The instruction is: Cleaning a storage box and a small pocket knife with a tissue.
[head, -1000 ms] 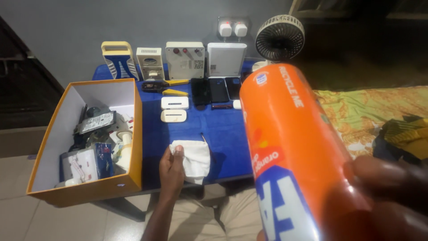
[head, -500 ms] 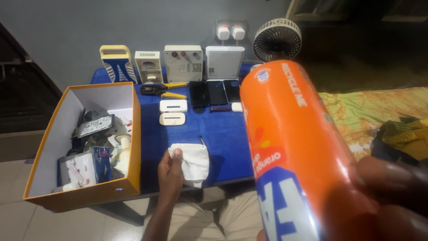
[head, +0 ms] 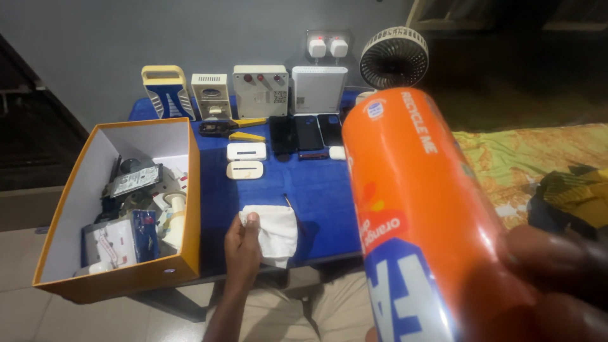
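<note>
The left hand (head: 242, 244) reaches forward from the bottom of the view on a bare, nearly straight forearm, its back turned up, the fingers curled under and the thumb laid flat along the top, pinching closed. The right hand (head: 557, 285) sits very close to the camera at the lower right, blurred, its fingers wrapped round in a firm grasp. The two hands are well apart.

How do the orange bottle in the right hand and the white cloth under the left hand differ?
The orange bottle is rigid and cylindrical, while the white cloth is soft and crumpled. The bottle is held up in the air, close to the camera, by the right hand; the cloth lies on the blue table, pinched by the left hand. Both are in a grip.
</note>
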